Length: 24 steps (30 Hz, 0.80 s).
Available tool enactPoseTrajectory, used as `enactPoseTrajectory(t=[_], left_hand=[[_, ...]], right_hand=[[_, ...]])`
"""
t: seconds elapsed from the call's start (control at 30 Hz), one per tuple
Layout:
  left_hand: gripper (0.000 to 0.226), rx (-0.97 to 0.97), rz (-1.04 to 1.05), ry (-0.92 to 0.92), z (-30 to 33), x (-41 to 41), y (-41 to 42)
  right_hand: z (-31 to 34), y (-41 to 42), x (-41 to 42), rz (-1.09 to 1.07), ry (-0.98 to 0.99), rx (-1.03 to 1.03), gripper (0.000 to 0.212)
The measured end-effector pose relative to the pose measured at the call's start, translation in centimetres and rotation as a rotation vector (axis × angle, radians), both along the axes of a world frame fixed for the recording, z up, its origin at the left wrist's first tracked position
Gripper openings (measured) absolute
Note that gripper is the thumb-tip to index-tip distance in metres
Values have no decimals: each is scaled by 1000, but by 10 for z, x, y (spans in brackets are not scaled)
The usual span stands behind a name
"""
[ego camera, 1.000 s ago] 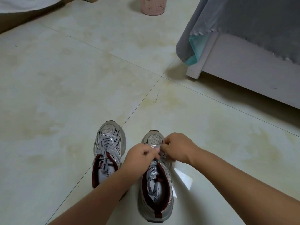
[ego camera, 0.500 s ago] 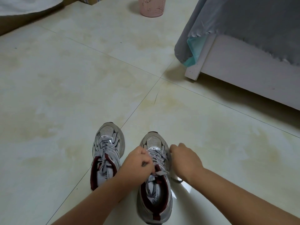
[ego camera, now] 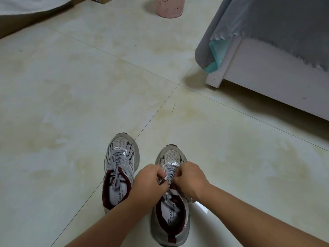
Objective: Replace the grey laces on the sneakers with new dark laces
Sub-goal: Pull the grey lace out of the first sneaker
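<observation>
Two grey-and-silver sneakers with maroon lining stand side by side on the tiled floor, toes pointing away from me. The left sneaker (ego camera: 121,168) has its grey lace (ego camera: 116,160) threaded and lying loose over the tongue. Over the right sneaker (ego camera: 170,216), my left hand (ego camera: 149,182) and my right hand (ego camera: 191,179) meet above the lacing, each pinching a strand of its grey lace (ego camera: 169,172). My fingers hide the middle eyelets. No dark laces are in view.
A white bed frame (ego camera: 252,82) draped with a grey cover (ego camera: 267,24) stands at the right. A pink perforated bin (ego camera: 170,7) sits at the far top. A brown furniture edge with white cloth (ego camera: 26,6) fills the top left corner.
My hands came together again over the right sneaker's lacing after spreading apart half a second ago. The head camera dipped slightly; the sneakers stayed in place.
</observation>
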<state>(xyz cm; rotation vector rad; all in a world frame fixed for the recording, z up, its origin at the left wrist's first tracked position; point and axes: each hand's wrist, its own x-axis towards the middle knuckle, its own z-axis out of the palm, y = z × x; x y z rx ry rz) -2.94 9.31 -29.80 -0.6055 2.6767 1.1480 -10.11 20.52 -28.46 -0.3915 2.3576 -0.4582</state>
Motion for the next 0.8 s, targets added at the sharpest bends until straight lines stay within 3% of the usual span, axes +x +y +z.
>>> enactPoseTrajectory(t=[0.13,0.2,0.27,0.37,0.47,0.53,0.6,0.67,0.7,0.8], left_hand=[[27,-23,-90,34,0,1,-3],[14,-39,-124,46,2,0,-3],[12,-40,-109,55,1,0,-3],[14,-44,-49,59,-1,1,-3],[13,-63,-32,54,-1,0,-1],[13,-51,-35,54,-1,-1,-1],[12,-28,-44,50,0,-1,-3],[9,-12,-52,51,1,-1,-5],[9,-4,-45,52,1,-1,-5],[13,14,-6,44,3,-2,-4]], right_hand=[[10,1,-6,325,173,55,7],[13,2,-11,528,402,45,17],[11,3,-13,592,560,40,25],[8,7,-6,356,309,32,10],[2,8,-2,100,27,37,27],[0,6,-3,16,-46,-21,25],[2,6,-6,66,49,0,20],[9,6,-10,244,289,78,8],[10,7,-12,304,368,86,16],[5,13,-15,268,297,109,17]])
